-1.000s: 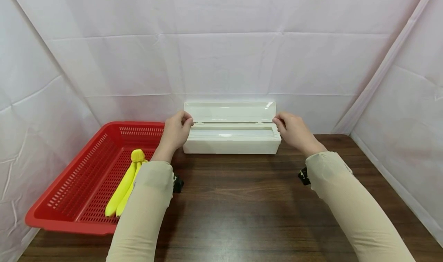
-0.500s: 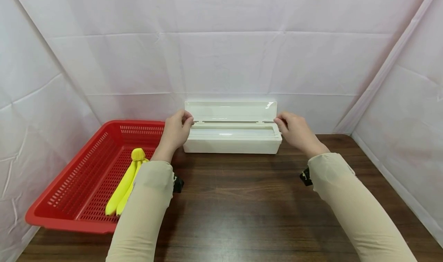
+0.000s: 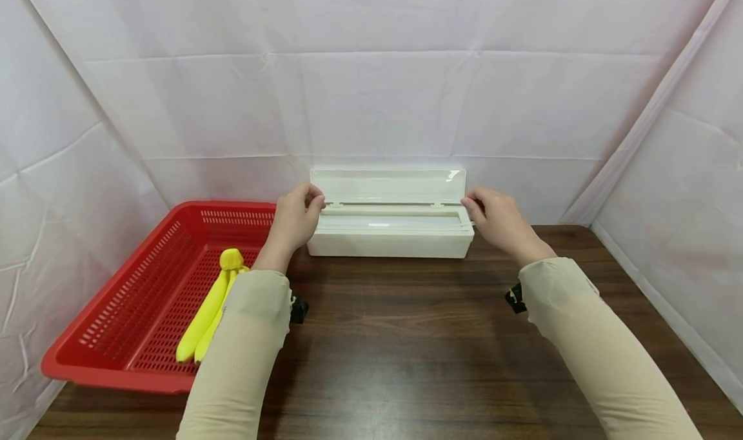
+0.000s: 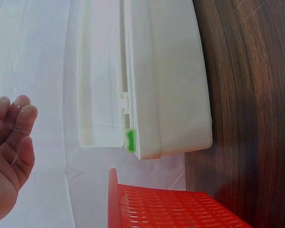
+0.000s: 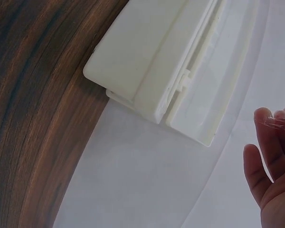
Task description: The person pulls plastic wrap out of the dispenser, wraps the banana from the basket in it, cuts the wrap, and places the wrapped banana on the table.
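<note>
White plastic makes up the long box on the brown wood-grain table, its lid hinged back at the rear and a pale surface visible through the long slot in its top. At the box's left end, the left hand is raised with thumb and fingertips nearly together; glints at the fingertips show a narrow pinch on clear film. Beside the box's right end, the right hand pinches the clear film, which lies crinkled across its fingertips. How the film runs between the hands, I cannot tell. On the box's left end sits a small green piece. Left of the box is a red basket holding yellow bananas, partly hidden by the left sleeve. Behind the box hangs pale, creased cloth.
</note>
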The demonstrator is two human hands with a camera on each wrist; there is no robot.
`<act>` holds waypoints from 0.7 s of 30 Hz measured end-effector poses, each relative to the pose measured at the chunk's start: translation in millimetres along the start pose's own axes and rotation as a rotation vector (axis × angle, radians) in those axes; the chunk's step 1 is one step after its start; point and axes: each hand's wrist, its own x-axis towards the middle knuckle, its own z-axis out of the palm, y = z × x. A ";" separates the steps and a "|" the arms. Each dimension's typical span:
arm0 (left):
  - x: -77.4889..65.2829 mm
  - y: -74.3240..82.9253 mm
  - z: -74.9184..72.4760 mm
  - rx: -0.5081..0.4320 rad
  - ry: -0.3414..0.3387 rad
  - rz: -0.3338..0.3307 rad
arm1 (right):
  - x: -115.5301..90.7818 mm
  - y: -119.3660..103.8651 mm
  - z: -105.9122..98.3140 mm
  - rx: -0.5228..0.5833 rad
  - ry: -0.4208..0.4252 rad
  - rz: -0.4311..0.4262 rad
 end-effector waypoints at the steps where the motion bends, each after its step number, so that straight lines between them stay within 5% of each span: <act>1: -0.1 0.2 -0.1 -0.001 0.000 0.001 | -0.2 -0.4 -0.6 -0.001 0.000 0.000; 21: -1.3 2.5 -0.3 -0.013 0.021 0.019 | -0.6 -0.8 -3.1 0.007 0.008 0.019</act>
